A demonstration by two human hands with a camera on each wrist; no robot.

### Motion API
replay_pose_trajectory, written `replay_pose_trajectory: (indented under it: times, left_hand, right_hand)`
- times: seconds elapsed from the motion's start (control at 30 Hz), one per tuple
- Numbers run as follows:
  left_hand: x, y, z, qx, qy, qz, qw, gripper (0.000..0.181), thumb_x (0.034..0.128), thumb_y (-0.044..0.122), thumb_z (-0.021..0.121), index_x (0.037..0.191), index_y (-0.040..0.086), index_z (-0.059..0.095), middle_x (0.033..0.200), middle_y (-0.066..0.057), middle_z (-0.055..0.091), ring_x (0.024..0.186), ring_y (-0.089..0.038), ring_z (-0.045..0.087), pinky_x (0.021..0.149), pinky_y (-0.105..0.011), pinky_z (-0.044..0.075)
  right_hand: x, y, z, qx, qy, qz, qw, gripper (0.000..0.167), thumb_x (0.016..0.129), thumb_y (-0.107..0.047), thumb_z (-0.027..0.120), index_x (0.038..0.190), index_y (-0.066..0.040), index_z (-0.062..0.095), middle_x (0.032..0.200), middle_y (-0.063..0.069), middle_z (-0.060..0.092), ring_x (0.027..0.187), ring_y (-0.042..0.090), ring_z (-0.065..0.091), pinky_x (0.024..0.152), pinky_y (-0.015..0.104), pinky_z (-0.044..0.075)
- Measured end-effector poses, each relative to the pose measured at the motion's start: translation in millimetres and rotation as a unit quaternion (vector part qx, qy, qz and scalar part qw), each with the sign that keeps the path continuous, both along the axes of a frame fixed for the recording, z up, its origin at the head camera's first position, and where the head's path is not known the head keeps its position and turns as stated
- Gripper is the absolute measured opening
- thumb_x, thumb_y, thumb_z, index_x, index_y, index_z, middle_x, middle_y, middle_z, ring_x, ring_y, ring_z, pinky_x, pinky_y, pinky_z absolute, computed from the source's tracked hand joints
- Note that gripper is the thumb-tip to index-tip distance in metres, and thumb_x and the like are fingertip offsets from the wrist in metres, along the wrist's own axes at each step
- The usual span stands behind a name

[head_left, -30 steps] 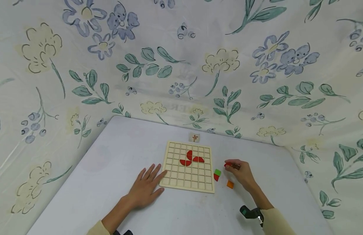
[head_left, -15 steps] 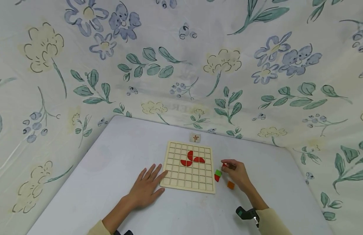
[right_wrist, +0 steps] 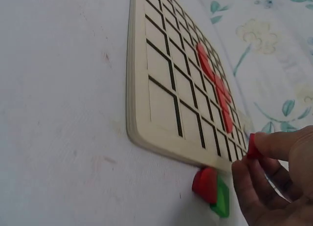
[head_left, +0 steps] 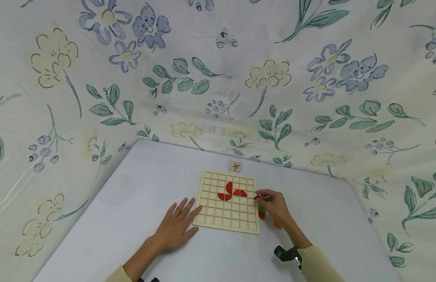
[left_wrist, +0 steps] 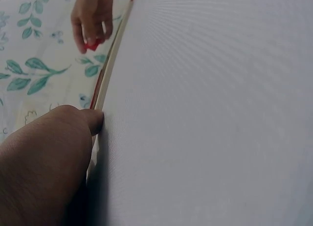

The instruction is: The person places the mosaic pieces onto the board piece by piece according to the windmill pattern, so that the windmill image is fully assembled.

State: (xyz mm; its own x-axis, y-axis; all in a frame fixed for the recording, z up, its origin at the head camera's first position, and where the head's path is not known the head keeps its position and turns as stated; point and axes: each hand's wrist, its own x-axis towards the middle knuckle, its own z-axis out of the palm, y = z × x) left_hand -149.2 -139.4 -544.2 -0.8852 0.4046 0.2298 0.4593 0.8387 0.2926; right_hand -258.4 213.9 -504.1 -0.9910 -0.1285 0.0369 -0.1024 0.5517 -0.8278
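While the right hand pinches a red piece, backdrop lettering — faint — shows.

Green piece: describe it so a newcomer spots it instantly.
In the head view, find the wooden grid board on the white table. Just off its right edge, partly hidden by the right hand, sits the green piece beside a red piece, with an orange piece close by. Its colour settles it: no other piece is green.
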Motion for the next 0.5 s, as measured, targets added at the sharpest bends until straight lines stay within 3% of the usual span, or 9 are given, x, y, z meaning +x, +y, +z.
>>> replay_pose_trajectory:
  times: [0.33, 0.5]
  left_hand:
    - [1.3, -1.4, 1.5, -0.022, -0.017, 0.004, 0.9996, 0.061, 0.1012, 0.046, 0.046, 0.154, 0.018, 0.036, 0.161, -0.013, 0.022, 0.148, -0.035, 0.013, 0.114, -0.057, 0.012]
    - [0.5, -0.4, -2.4, 0.003, -0.01, 0.001, 0.9999, 0.061, 0.1011, 0.047, 0.046, 0.153, 0.018, 0.037, 0.16, -0.013, 0.023, 0.147, -0.035, 0.014, 0.114, -0.057, 0.011]
  right_hand:
    - [-3.9, -30.2, 0.4, 0.001, -0.004, 0.004, 1.0, 0.019, 0.086, -0.007, 0.076, 0.105, -0.007, 0.074, 0.09, 0.002, 0.067, 0.086, 0.019, 0.063, 0.075, 0.029, 0.054]
    - [-5.9, -39.6, -1.4, 0.005, 0.034, 0.027, 0.999, 0.016, 0.086, -0.004, 0.076, 0.102, -0.006, 0.074, 0.089, 0.001, 0.067, 0.085, 0.018, 0.064, 0.077, 0.033, 0.055]
